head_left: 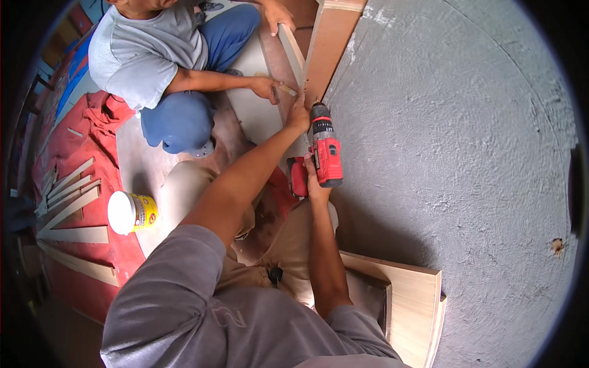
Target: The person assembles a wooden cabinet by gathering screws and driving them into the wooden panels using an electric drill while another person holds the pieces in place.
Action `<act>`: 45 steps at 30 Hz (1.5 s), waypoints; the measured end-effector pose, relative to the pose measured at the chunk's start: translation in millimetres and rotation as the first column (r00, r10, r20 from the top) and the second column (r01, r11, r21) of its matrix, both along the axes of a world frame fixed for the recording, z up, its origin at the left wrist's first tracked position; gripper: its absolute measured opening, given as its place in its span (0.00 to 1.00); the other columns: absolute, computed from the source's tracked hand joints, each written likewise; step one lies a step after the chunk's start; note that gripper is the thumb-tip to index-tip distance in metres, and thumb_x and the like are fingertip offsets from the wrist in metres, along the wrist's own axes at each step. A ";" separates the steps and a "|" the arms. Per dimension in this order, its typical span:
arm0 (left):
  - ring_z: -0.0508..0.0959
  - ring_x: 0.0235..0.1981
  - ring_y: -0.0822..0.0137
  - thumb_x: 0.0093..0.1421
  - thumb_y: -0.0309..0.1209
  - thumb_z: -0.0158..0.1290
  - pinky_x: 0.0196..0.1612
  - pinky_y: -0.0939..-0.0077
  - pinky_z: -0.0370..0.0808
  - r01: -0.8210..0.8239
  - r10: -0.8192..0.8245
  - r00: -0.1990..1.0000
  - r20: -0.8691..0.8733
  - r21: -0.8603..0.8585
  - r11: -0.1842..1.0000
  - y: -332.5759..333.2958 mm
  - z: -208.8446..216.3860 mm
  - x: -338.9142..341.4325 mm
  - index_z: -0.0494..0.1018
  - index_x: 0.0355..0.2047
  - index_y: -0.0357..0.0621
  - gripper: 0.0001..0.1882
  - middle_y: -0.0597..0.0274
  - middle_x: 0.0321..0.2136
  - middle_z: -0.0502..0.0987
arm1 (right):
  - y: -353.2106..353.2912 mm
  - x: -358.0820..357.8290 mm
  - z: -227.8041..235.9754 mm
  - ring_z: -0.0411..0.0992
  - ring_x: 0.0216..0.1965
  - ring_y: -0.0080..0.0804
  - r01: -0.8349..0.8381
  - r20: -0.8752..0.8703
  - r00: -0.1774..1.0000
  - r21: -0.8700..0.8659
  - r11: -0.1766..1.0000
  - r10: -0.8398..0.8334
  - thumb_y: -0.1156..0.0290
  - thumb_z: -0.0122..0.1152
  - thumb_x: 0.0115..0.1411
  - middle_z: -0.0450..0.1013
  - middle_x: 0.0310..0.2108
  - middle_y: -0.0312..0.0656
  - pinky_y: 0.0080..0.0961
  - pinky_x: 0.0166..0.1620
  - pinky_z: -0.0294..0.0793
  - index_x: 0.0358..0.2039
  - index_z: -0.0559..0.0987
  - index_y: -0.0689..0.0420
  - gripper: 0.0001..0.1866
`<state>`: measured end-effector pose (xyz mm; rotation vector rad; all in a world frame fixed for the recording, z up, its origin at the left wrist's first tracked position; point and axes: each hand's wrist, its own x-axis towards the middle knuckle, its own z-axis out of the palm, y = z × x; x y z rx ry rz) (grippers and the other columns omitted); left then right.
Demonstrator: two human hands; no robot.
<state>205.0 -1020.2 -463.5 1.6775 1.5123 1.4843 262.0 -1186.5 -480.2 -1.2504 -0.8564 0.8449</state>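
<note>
Just ahead of the right hand (314, 179), which grips a red cordless drill (323, 147), the bit meets a wooden panel edge (325, 49); the left hand (299, 115) presses there, fingers closed against the wood. Driving seems underway; steadiness matters next. Left, well apart, lies a white tub with yellow label (130, 212).

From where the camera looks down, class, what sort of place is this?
Probably a carpentry job site: a red cordless drill in the right hand, a wooden board being joined, and cut wood strips on the floor.
</note>
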 end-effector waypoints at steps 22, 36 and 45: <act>0.76 0.34 0.55 0.49 0.38 0.51 0.36 0.63 0.72 0.166 -0.808 -0.084 -0.583 -0.808 0.566 13.9 67.6 -50.7 0.76 0.30 0.42 0.14 0.50 0.29 0.76 | -26.9 -4.5 -23.7 0.67 0.24 0.21 -0.046 0.121 0.992 0.074 0.996 0.037 0.67 0.63 0.51 0.69 0.24 0.33 0.20 0.31 0.69 0.33 0.72 0.58 0.12; 0.76 0.34 0.51 0.53 0.45 0.51 0.38 0.61 0.71 0.194 -0.750 0.189 -0.633 -0.725 0.661 -118.8 183.3 -100.5 0.76 0.30 0.45 0.17 0.50 0.29 0.76 | -12.1 -39.2 -0.1 0.71 0.33 0.29 -0.190 0.234 0.960 0.139 0.972 0.154 0.67 0.62 0.51 0.73 0.30 0.40 0.26 0.39 0.69 0.37 0.74 0.59 0.15; 0.76 0.34 0.52 0.54 0.43 0.50 0.37 0.61 0.72 0.128 -0.722 0.314 -0.616 -0.726 0.675 -110.4 180.8 -128.9 0.76 0.30 0.41 0.16 0.49 0.28 0.76 | 14.6 -59.7 -7.8 0.73 0.31 0.35 -0.233 0.319 0.927 0.078 0.969 0.197 0.66 0.62 0.51 0.74 0.29 0.43 0.28 0.37 0.70 0.35 0.75 0.59 0.13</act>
